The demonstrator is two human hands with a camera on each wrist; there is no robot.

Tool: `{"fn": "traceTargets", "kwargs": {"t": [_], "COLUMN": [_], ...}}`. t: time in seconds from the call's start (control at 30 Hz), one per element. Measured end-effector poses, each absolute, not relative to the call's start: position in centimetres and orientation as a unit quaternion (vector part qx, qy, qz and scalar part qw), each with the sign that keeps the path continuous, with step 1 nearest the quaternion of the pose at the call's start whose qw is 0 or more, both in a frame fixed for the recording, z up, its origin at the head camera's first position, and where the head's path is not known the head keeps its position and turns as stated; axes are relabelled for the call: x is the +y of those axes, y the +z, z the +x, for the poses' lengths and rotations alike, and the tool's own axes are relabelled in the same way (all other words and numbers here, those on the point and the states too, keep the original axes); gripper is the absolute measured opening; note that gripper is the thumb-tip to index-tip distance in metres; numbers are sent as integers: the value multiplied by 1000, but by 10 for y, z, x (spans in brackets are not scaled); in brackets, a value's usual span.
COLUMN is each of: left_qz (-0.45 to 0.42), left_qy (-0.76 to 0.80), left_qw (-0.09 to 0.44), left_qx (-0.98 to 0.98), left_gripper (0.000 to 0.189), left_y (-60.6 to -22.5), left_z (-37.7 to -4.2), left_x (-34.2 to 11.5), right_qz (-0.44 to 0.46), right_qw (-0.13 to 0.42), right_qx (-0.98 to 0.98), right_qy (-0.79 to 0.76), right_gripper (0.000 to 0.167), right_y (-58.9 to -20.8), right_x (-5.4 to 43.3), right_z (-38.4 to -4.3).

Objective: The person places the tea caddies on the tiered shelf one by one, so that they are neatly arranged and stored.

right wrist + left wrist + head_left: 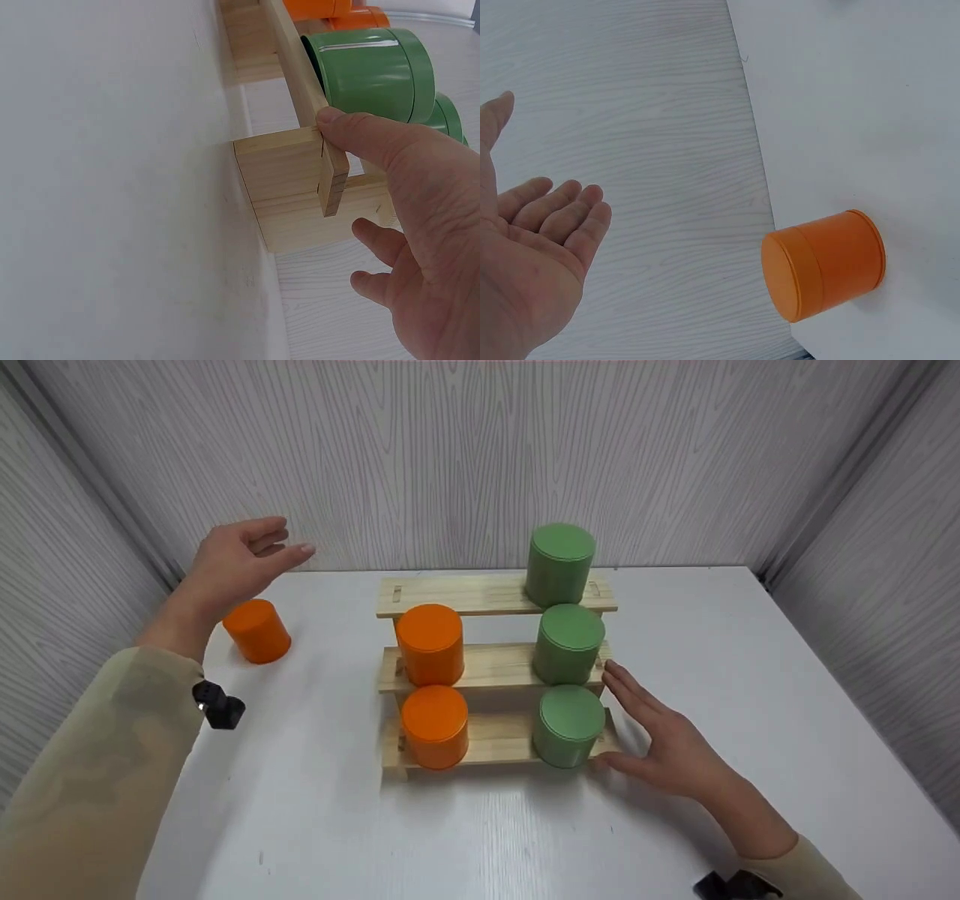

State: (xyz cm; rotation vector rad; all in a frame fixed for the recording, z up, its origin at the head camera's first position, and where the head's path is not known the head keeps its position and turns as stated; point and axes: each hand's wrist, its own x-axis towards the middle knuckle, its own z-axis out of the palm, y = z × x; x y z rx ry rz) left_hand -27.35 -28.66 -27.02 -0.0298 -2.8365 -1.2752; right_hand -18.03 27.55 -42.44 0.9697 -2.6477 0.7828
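Note:
My left hand (238, 556) hovers above and behind an orange canister (257, 631) on the left of the table. Its fingers are loosely bent, its palm holds nothing, and in the left wrist view the canister (825, 264) stands apart from it. At the right side of a three-step wooden rack (501, 664), my right hand (671, 746) has its fingers extended. Its thumb rests on the bottom board's edge (327, 176) in the right wrist view. Green canisters stand at the right of the top (561, 564), middle (570, 643) and bottom (570, 726) steps.
Two more orange canisters stand at the left of the middle step (430, 643) and bottom step (435, 726). The white table (330, 825) meets a grey wood-grain back wall (420, 465), with similar panels on both sides.

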Motion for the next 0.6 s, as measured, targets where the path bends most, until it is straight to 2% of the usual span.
{"fn": "traceTargets", "kwargs": {"t": [0.27, 0.6], "left_qz": [4, 49], "left_qy": [-420, -428], "left_qw": [5, -1], "left_qx": [-908, -902], "left_gripper": [98, 107], "left_y": [-289, -314], "left_z": [-272, -267], "left_x": [-306, -333], "right_qz": [323, 326], "right_qw": [93, 104], "right_qx": [-900, -901], "right_qy": [277, 266], "right_gripper": [115, 115], "right_y": [-423, -423], "right_x": [278, 281], "right_z": [-178, -176]}}
